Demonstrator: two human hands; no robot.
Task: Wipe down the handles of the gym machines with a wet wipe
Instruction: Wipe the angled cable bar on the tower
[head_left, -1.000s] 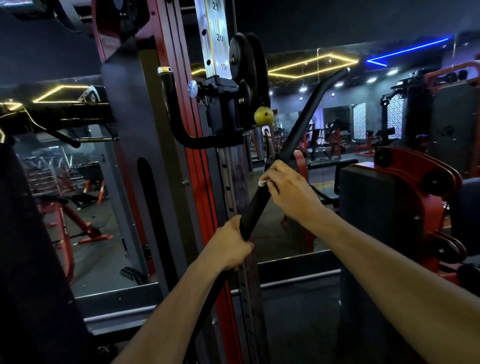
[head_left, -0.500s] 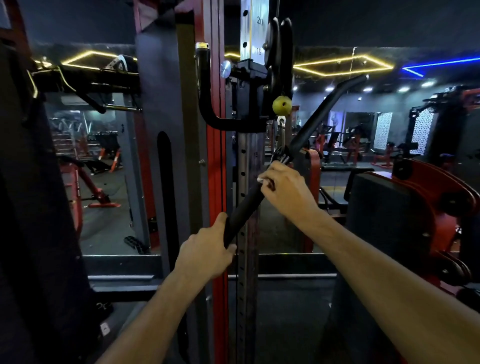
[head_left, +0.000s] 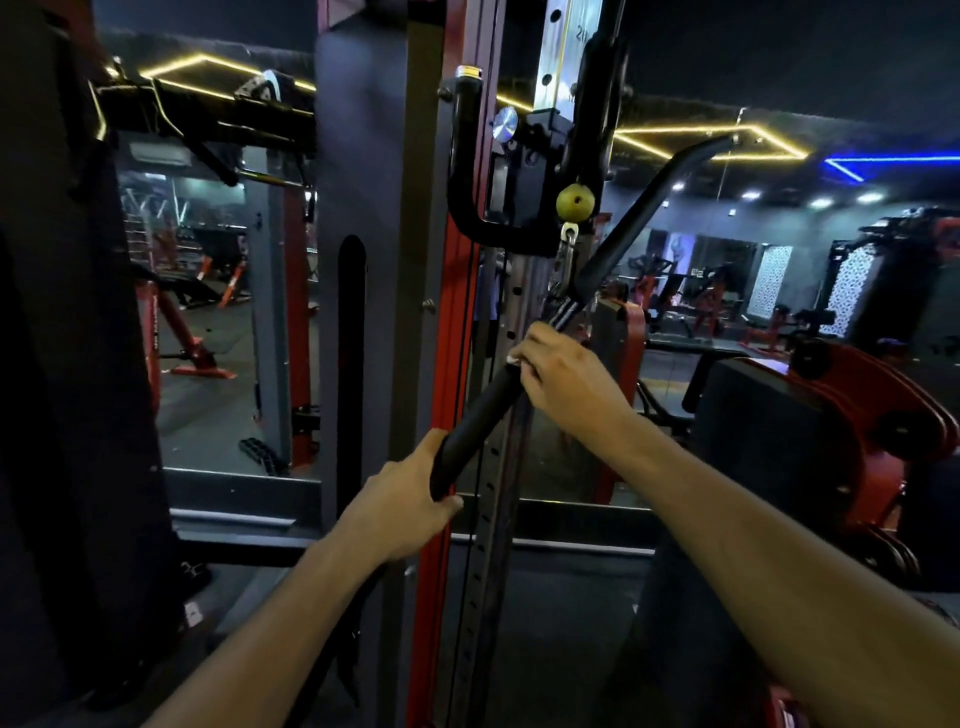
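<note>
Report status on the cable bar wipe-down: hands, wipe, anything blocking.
Left hand grips bar low end. Right hand clamps wipe around bar near middle. Nothing blocking the grip.

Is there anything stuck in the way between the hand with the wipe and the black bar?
No. The right hand is already wrapped around the bar, with the white wipe peeking out under its fingers. The left hand grips the bar's lower end, apart from the right, with bare black grip between them.
</note>
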